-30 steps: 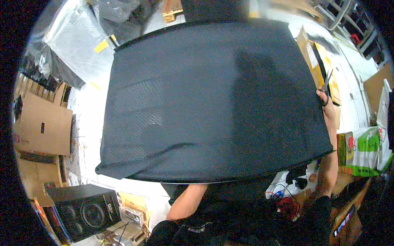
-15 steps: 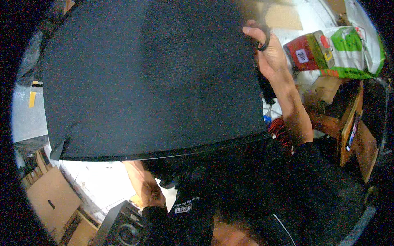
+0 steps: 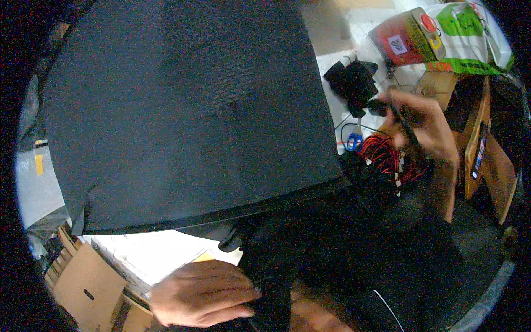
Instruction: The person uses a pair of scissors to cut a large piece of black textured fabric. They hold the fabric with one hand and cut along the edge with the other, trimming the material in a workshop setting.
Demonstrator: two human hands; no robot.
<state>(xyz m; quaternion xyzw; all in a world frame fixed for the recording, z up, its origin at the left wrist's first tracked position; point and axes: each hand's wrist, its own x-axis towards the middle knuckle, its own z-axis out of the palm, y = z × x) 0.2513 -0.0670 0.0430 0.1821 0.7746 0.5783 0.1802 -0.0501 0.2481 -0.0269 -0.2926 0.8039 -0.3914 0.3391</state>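
A large dark grey, cloth-like panel (image 3: pixel 221 110) fills the left and middle of the view, its near edge slightly bowed. Off its right edge, my right hand (image 3: pixel 428 122) is blurred by motion, closed on black-handled scissors (image 3: pixel 408 124). Below the panel's near edge lies my left hand (image 3: pixel 202 293), back upward, fingers together and pointing right against my dark clothing. Its fingertips merge with the black there, so whatever they pinch is hidden. Near my right hand are a bundle of red and black wires (image 3: pixel 381 152), a blue-handled tool (image 3: pixel 354 141) and a bunched black object (image 3: pixel 354 80).
At the upper right stand a red-and-yellow container (image 3: pixel 406 41) and a green-and-white bag (image 3: pixel 470 36). Wooden boards (image 3: pixel 478 144) rise at the right. Cardboard (image 3: pixel 88 288) leans at the lower left, and a pale sheet with yellow tape (image 3: pixel 36 182) sits at the far left.
My right hand has moved down and right, away from the panel's edge, with the scissors. My left hand has drawn back from beneath the near edge. The panel appears further left.
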